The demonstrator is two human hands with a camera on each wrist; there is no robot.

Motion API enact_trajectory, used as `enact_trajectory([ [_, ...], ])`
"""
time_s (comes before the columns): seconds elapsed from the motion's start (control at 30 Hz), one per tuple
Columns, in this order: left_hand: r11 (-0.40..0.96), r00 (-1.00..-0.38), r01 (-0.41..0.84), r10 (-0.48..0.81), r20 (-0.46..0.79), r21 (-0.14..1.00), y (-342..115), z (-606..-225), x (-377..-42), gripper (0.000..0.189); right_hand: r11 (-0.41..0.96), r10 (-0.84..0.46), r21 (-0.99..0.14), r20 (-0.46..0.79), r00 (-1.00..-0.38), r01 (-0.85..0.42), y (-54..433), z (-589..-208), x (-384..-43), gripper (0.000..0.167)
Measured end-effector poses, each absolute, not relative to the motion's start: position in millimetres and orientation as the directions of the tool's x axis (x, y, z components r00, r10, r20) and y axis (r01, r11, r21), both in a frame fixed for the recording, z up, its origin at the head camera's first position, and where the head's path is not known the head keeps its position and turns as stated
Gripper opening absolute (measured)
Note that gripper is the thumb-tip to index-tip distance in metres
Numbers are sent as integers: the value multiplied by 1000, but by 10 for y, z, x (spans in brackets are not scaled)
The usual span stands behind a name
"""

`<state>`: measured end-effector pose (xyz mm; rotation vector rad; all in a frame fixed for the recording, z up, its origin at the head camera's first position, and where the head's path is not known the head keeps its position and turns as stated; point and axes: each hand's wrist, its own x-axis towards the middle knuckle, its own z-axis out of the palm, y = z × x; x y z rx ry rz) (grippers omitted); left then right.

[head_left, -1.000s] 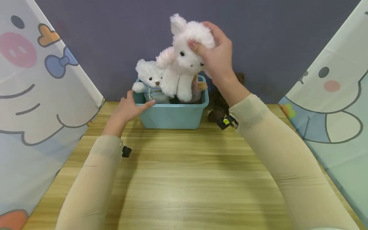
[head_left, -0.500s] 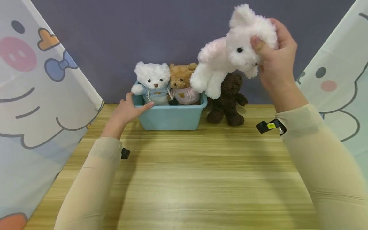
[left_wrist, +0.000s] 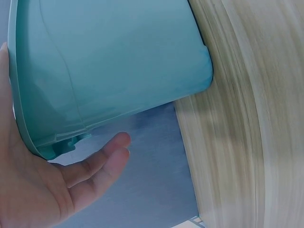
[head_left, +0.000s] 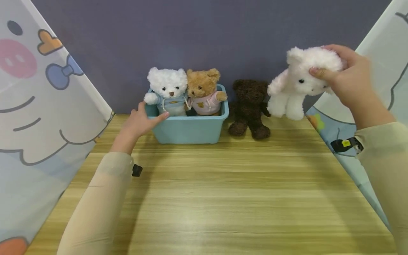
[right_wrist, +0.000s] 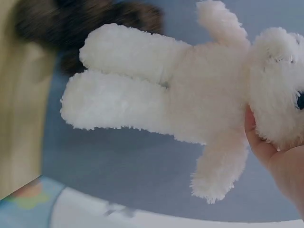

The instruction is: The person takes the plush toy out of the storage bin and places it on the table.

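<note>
High at the right of the head view, my right hand (head_left: 352, 76) grips the head of a fluffy white plush toy (head_left: 288, 92), its legs hanging down. The right wrist view shows its pale pink body (right_wrist: 209, 90) and a finger under the head. My left hand (head_left: 137, 122) holds the left front corner of a light blue plastic bin (head_left: 188, 131), thumb along the front rim. In the left wrist view two fingers (left_wrist: 102, 164) reach below the rim. Inside the bin sit a white teddy bear (head_left: 169, 85) in a blue hoodie and a tan teddy bear (head_left: 200, 85) in a pink one.
A dark brown teddy bear (head_left: 250, 106) sits right of the bin, against the grey back wall (head_left: 127, 42). The wooden tabletop (head_left: 223, 187) stretches in front. Cartoon-printed panels (head_left: 25, 117) slope along both sides.
My right hand has carried the white plush from above the bin to the right, past the brown bear, then lower. The tan and brown bears came into full view. My left hand stays put.
</note>
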<state>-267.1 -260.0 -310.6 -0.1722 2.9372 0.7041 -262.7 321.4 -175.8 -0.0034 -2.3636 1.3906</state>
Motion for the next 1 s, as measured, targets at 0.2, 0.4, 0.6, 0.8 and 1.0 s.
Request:
enact_trajectory([
  [0.2,884,-986,-135,-78,-144,447,-2610,-3084,-2657,148,678,146,-732,231,-962,-72,3418,-2233,-2670,69],
  [0.4,883,-985,-140,-79,-151,448,-2616,-3100,-2644,149,772,66,-629,213,-975,-85,3446,-2615,-2720,77],
  [0.6,878,-986,-138,-80,-145,457,-2618,-3107,-2629,150,828,-72,-525,251,-965,-198,3579,-2744,-2765,69],
  [0.8,879,-988,-132,-82,-127,458,-2634,-3083,-2622,148,849,-126,-494,158,-979,-189,3742,-2823,-2871,69],
  [1.0,882,-986,-138,-78,-149,451,-2607,-3094,-2642,148,825,-71,-563,-23,-997,-46,3997,-3061,-2978,88],
])
